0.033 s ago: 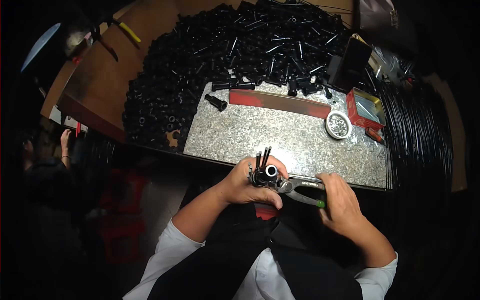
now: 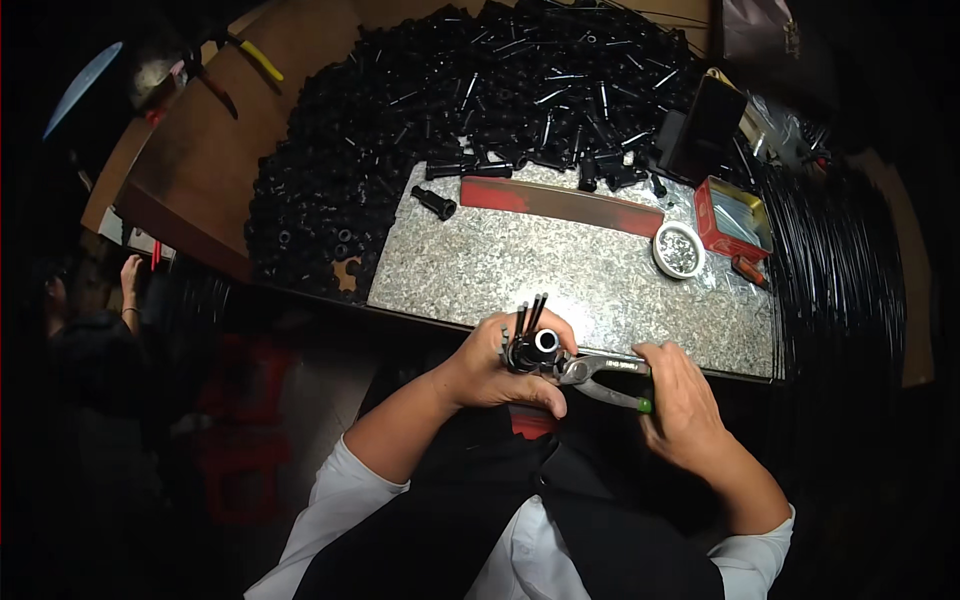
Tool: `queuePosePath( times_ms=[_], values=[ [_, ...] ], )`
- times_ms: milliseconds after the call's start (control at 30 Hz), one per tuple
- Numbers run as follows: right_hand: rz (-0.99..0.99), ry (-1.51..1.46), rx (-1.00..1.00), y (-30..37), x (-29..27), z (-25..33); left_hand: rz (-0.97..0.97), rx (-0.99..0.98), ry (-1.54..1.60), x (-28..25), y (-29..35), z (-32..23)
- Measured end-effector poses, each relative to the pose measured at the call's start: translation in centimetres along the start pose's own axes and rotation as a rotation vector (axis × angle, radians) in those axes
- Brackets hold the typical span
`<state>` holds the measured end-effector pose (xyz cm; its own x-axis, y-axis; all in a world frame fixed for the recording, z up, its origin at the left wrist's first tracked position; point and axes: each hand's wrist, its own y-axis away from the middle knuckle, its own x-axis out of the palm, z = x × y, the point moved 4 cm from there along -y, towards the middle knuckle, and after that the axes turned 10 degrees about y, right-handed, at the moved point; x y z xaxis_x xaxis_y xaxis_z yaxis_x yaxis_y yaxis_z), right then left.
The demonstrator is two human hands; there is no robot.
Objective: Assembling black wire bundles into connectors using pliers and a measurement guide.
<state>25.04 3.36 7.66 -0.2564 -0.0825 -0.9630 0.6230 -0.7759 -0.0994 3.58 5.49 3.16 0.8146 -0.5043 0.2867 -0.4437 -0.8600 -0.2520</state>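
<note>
Just off the tabletop's (image 2: 600, 290) near edge, the left hand (image 2: 500, 370) wraps a small black tube (image 2: 540, 345) with thin rods; it looks rigid, light, best held round its body. The right hand (image 2: 680, 400) squeezes pliers (image 2: 600, 375) at their handles.

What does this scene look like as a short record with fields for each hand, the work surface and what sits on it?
left hand: grips a short black tube part with thin black rods sticking up beside it
right hand: closed on the handles of the pliers, whose nose meets the part
work surface: speckled stone slab at the bench edge
behind the slab: big heap of black tube parts
on the slab: long red strip, small round white dish, red box, one loose black part
</note>
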Motion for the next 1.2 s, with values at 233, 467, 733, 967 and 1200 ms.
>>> queuePosePath(
  times_ms=[233,467,733,967,1200],
  values=[
    [0.187,-0.25,-0.048,-0.9,0.9,0.1,0.056,0.06,-0.085,-0.1,-0.1,-0.4],
    [0.313,-0.416,0.128,-1.9,3.3,0.3,-0.051,0.109,0.049,-0.8,0.7,1.2],
    [0.249,-0.409,0.074,-2.2,4.0,0.2,-0.103,0.033,0.068,-1.0,0.9,1.1],
    [0.205,-0.301,0.07,-2.3,3.8,0.0,-0.102,0.024,-0.017,-0.7,1.1,0.6],
    [0.123,-0.149,0.098,-2.3,3.6,-0.7,-0.305,-0.049,0.036,-0.3,1.1,0.7]
  ],
)
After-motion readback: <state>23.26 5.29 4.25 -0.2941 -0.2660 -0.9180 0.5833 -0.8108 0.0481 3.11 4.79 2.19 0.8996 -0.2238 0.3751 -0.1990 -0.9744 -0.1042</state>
